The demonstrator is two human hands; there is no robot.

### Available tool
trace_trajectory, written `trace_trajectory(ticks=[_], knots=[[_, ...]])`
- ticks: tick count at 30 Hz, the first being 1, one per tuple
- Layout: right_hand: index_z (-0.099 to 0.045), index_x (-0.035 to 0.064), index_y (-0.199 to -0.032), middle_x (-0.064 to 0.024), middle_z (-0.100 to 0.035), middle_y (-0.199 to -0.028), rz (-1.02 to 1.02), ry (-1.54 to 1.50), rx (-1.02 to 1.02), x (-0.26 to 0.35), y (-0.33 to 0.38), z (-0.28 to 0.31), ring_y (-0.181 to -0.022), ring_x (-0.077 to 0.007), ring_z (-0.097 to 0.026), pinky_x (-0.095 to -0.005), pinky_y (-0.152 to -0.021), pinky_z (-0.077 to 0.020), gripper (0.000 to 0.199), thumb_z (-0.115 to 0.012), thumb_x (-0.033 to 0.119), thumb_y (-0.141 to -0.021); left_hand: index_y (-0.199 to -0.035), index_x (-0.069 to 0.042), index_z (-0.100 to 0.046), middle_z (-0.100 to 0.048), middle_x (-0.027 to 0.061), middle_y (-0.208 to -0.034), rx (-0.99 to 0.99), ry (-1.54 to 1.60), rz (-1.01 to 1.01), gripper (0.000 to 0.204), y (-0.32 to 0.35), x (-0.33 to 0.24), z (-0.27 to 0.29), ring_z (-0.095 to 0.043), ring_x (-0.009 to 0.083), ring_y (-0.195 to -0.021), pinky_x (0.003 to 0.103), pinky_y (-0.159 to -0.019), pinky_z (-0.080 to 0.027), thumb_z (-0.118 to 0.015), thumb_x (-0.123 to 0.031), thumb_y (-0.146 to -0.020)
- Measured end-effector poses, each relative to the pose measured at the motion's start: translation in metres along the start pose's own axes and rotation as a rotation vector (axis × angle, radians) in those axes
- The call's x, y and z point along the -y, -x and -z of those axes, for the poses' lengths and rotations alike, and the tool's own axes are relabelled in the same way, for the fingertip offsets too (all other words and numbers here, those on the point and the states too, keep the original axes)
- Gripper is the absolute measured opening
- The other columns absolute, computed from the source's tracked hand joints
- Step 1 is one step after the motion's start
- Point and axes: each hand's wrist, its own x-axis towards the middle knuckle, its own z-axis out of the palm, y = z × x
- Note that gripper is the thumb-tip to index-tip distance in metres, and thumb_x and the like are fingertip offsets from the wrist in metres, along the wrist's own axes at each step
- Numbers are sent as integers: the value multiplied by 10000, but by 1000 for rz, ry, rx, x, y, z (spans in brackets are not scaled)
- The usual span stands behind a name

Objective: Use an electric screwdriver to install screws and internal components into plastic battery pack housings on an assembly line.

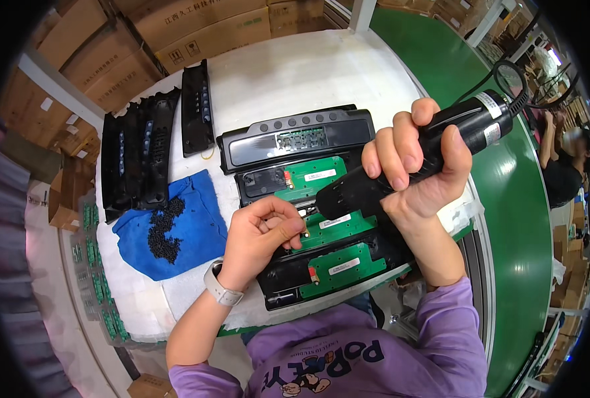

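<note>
My right hand (pixel 422 156) is wrapped round a black corded electric screwdriver (pixel 471 119), its nose pointing down and left. Close to that nose, my left hand (pixel 265 229) has its thumb and fingertips pinched together over the middle housing; whatever lies between them is too small to name. Three black plastic housings with green circuit boards lie in a row under and beside my hands: a far board (pixel 315 178), a middle board (pixel 341 229) partly covered by the hand and tool, and a near board (pixel 345 268). Beyond them lies a black front panel (pixel 255 149) with a row of buttons.
A blue cloth (pixel 205 205) with a heap of small black screws (pixel 164 232) lies left of my left hand. Several black panels (pixel 139 152) stand behind it. Cardboard boxes (pixel 209 40) line the far side. A cable (pixel 507 66) trails right; another person (pixel 563 162) is beyond.
</note>
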Motion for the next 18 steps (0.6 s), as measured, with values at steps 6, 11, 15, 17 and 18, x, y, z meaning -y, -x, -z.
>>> trace_trajectory(ticks=[6, 11, 15, 17, 18], knots=[[-466, 53, -982, -29, -455, -580, -35, 25, -38, -3, 2, -6, -420, -139, -431, -330, -501, -432, 228, -420, 256, -887, -898, 19, -569, -624, 67, -755, 17, 71, 51, 115, 0, 4, 1, -602, 100, -628, 187, -563, -473, -630, 1, -803], [-454, 10, -939, -40, -436, -550, -87, 160, -20, 4, -13, -3, -411, -136, -428, -297, -473, -411, 208, -496, 190, -844, -985, 18, -524, -608, 119, -945, -61, -27, -104, 130, -3, 1, -1, -604, 145, -830, 232, -715, -478, -514, -71, -892], [-441, 12, -916, -30, -412, -532, -71, 642, 26, 3, -23, 11, -396, -118, -405, -280, -444, -385, 239, -543, 191, -796, -1019, -32, -451, -513, 180, -1196, -82, 78, -179, 166, -4, 4, 2, -516, 214, -1109, 280, -929, -390, -375, -157, -940], [-441, 12, -903, -34, -415, -529, -114, 643, 15, -1, -23, 15, -396, -117, -405, -277, -446, -383, 241, -557, 185, -782, -1025, -46, -409, -462, 206, -1262, -48, 97, -169, 123, -3, 4, 4, -464, 242, -1192, 290, -980, -352, -360, -113, -934], [-441, 12, -903, -34, -415, -529, -114, 644, 16, -2, -23, 14, -396, -117, -405, -277, -446, -383, 241, -557, 185, -782, -1027, -48, -404, -454, 212, -1268, -62, 105, -185, 123, -3, 5, 3, -457, 248, -1201, 290, -977, -359, -349, -120, -944]])
